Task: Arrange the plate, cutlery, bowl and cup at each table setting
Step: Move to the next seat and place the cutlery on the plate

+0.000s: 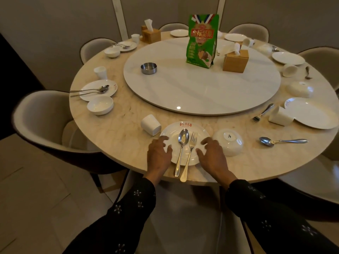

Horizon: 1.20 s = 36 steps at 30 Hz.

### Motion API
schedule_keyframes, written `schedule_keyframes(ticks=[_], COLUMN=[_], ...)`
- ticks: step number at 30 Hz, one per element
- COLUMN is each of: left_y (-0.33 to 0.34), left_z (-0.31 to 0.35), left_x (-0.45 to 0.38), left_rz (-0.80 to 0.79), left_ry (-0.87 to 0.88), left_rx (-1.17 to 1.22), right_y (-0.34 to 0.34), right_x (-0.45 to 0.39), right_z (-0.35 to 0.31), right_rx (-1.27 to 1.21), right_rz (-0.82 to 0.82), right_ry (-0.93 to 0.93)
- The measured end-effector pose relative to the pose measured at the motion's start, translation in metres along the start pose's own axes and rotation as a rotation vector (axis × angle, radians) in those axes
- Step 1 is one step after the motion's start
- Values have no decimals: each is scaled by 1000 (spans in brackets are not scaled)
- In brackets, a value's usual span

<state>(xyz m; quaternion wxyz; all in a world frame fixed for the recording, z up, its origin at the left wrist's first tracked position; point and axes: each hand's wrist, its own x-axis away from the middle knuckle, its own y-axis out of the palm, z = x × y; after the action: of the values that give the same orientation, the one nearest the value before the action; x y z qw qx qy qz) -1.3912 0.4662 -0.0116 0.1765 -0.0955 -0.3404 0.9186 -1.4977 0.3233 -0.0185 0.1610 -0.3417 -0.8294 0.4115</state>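
1. Left hand: fingers spread and relaxed, resting on the left rim of the near plate, grasping nothing; dark patterned sleeve behind it.
2. Right hand: fingers likewise spread and relaxed on the plate's right rim, grasping nothing.
3. Near plate: white, red logo at its far edge, lying at the near edge of the round marble surface, between the two hands.
4. Spoon and fork: side by side on the plate, heads away from the person, handles overhanging the near rim.
5. Cup: white, tipped on its side, just left of the plate.
6. Bowl: white, upside down, just right of the plate.
7. Loose spoon: on the surface further right.
8. Left setting: plate carrying two pieces of cutlery, upright bowl nearer, upright cup beyond.
9. Right setting: plate, cup on its side touching it, fork, inverted bowl.
10. Turntable: white, central, bearing a steel ashtray, a green snack bag and a wooden tissue box.
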Motion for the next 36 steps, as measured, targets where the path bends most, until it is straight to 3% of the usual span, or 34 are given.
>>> schedule_keyframes(ticks=[3,6,14,24,28,33,36], left_y=[12,23,28,25,9,-31,-49], left_z=[12,15,10,7,0,-18,-30], left_x=[-4,-9,-6,-9,-18,-76,-109], left_rz=[-180,-273,-228,-255,-106,173,117], left_ry=[119,99,-54,-23,4,-185,-324], left_rx=[-49,-97,-40,-39,64,184,217], right_y=[13,22,31,35,28,25,25], right_x=[1,4,-8,-16,-14,-5,4], right_z=[-12,-19,-21,-22,-22,-9,-9], right_rx=[95,111,-22,-55,-83,-50,-144], right_rz=[-128,-112,-74,-97,-45,142,200], right_ry=[-15,24,151,156,157,157,269])
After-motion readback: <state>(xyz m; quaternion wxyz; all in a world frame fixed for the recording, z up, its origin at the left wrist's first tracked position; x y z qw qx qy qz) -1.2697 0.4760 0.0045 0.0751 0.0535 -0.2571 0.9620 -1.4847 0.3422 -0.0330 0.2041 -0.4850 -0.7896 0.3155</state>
